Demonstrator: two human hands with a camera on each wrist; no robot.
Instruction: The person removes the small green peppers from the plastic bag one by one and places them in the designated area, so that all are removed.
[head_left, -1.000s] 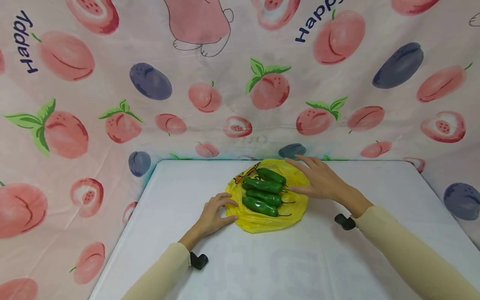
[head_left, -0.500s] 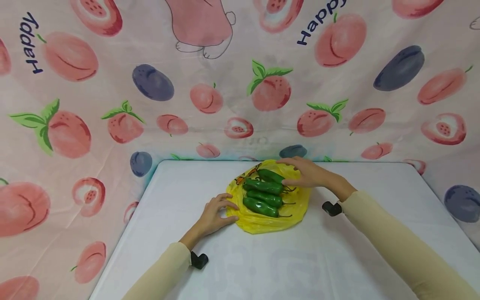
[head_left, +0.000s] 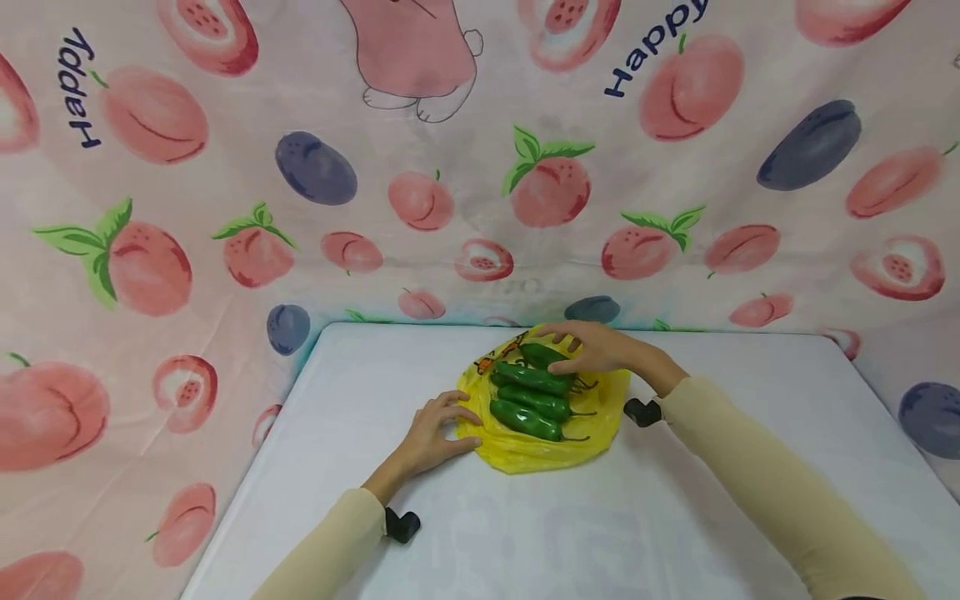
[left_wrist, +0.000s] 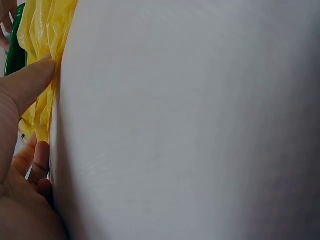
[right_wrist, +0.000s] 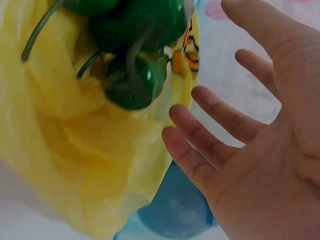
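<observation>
Several glossy green chili peppers (head_left: 525,419) lie side by side on a crumpled yellow plastic bag (head_left: 542,457), their stems pointing right in the head view. At the bag's left edge rests my left hand (head_left: 429,435), thumb and fingers spread apart. The left wrist view shows its thumb (left_wrist: 35,79) touching the yellow plastic. My right hand (head_left: 596,347) hovers over the bag's far right side, overlapping the farthest pepper (head_left: 534,353). In the right wrist view its fingers (right_wrist: 192,132) are extended beside the bag's edge, near a green pepper (right_wrist: 134,85), with nothing held.
The bag lies on a white table (head_left: 375,367), close to its far edge. A pink fruit-print cloth (head_left: 465,150) hangs behind and to the left. Black wrist cameras (head_left: 402,527) sit below both sleeves.
My right hand has moved left over the bag, toward the farthest pepper. My left hand stays at the bag's left edge. The view has shifted slightly.
</observation>
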